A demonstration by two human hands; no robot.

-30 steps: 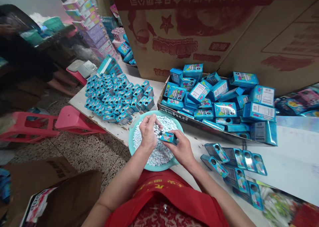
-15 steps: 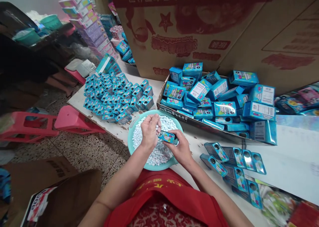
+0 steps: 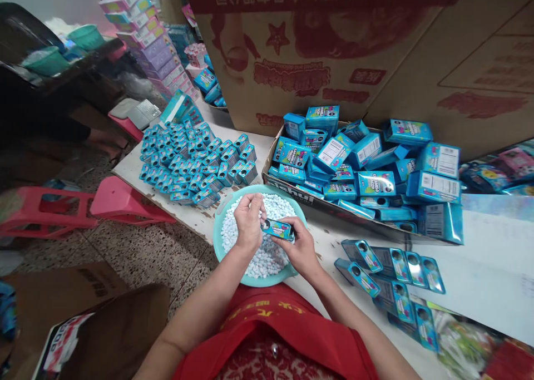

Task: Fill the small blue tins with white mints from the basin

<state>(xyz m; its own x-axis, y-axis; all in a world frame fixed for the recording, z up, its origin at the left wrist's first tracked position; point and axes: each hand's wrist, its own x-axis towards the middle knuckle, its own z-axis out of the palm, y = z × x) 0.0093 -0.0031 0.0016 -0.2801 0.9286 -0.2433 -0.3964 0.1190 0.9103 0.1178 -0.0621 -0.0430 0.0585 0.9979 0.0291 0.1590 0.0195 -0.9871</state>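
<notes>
Over a mint-green basin (image 3: 217, 241) full of small white candies (image 3: 267, 260), my right hand (image 3: 303, 246) holds a small blue candy box (image 3: 277, 229). The box has its narrow printed face up and a round hole at its left end. My left hand (image 3: 249, 221) is at that end, fingers curled together in a pinch by the hole. Whatever sits between those fingertips is hidden. To the right, several similar blue boxes (image 3: 403, 302) with round holes stand on the table.
An open carton (image 3: 334, 205) heaped with blue boxes lies behind the basin. Many upright blue boxes (image 3: 196, 163) crowd the table's left part. A large cardboard box (image 3: 317, 46) walls off the back. Red stools (image 3: 125, 201) stand at left; a person's dark clothing shows beyond.
The blue box in my right hand has shifted slightly left and is more level, its holed end closer to my left fingers. My left hand stays beside it, still pinched.
</notes>
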